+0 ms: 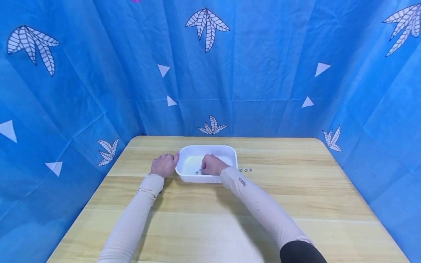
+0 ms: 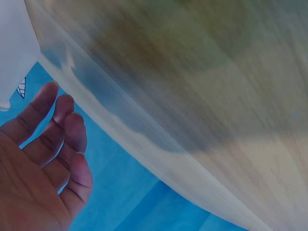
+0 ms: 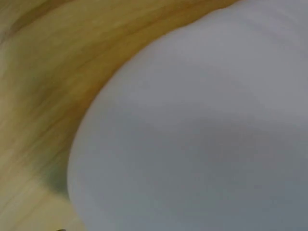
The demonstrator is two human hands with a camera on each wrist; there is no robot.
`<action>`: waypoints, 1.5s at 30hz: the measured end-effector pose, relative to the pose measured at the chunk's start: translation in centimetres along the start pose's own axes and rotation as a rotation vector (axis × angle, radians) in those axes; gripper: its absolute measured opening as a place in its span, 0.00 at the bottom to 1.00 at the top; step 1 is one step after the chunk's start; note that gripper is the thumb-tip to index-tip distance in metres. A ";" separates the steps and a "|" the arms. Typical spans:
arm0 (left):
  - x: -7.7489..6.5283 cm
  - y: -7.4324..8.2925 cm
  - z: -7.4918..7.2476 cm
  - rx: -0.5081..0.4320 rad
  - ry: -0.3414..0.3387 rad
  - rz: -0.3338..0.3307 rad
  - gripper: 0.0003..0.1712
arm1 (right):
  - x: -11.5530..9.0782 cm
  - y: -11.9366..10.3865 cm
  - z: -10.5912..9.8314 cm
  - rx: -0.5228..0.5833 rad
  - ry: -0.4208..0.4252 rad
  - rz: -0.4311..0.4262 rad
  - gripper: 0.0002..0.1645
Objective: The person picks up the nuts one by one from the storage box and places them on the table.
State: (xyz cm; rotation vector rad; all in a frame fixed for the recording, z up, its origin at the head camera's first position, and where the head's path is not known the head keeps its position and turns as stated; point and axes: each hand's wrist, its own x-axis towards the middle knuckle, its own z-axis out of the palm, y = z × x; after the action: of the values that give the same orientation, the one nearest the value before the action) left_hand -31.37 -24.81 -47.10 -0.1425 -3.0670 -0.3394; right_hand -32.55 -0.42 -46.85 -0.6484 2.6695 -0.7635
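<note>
A white rectangular plastic box [image 1: 206, 179] with rounded corners stands on the wooden table. Beside its left wall is my left hand [image 1: 164, 165], thumb at the rim. The left wrist view shows that hand's fingers [image 2: 74, 130] loosely bent with nothing between them, close to the white wall [image 2: 17, 53]. My right hand [image 1: 213, 165] reaches over the box's front right side, its fingers curled down toward the floor of the box. By its fingertips lie small shiny metal pieces [image 1: 196, 172]. I cannot tell whether the fingers pinch one. White box wall [image 3: 192, 130] fills most of the right wrist view.
Several similar small metal pieces [image 1: 245, 170] lie in a row on the table [image 1: 296, 190], just right of the box. Blue patterned curtains [image 1: 263, 73] hang behind the table and along both sides.
</note>
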 end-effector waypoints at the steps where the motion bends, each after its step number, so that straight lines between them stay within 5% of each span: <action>1: 0.0 0.0 0.0 0.001 0.000 0.000 0.42 | 0.0 0.0 0.0 -0.004 0.002 0.008 0.08; 22: -0.3 0.4 -0.1 0.000 0.000 -0.004 0.42 | -0.5 -0.3 -0.9 -0.263 -0.077 -0.071 0.11; 45: -0.5 0.3 -0.2 -0.009 -0.006 -0.010 0.44 | -0.5 0.6 -0.7 -0.239 -0.065 -0.069 0.08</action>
State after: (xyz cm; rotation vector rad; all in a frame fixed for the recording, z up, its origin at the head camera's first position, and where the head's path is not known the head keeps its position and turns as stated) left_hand -30.88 -24.62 -46.91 -0.1283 -3.0732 -0.3546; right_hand -32.59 0.59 -46.49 -0.8120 2.7134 -0.4342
